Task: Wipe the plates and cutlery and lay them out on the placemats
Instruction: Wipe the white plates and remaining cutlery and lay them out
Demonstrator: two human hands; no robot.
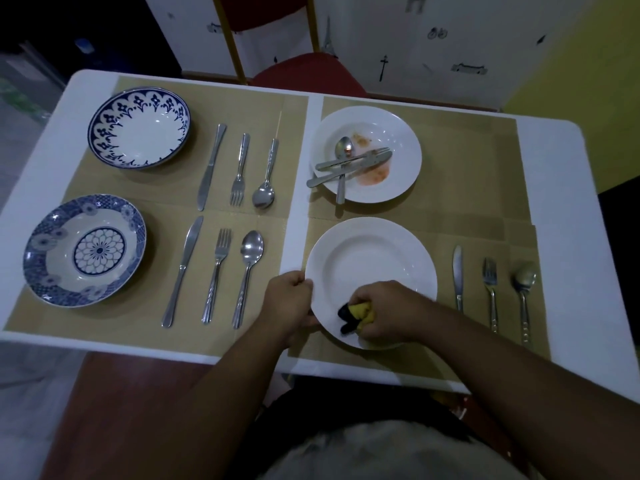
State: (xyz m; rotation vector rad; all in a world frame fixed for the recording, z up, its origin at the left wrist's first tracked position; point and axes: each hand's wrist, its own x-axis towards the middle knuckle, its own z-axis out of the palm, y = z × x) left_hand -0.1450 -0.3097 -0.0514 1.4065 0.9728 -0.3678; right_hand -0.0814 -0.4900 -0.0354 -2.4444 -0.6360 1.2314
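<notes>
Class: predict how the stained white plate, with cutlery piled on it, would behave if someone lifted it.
The stained plate looks glazed ceramic: probably rigid, breakable. Its knife, fork and spoon lie loose, handles overhanging the rim, so tilting would likely spill them.

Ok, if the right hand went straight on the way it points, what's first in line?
Probably the left hand, gripping the plate by its left rim: the right hand, holding the cloth, points left across the plate.

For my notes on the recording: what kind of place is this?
Probably a home dining area: a white table with placemats, plates and cutlery, and a red chair at the far side.
</notes>
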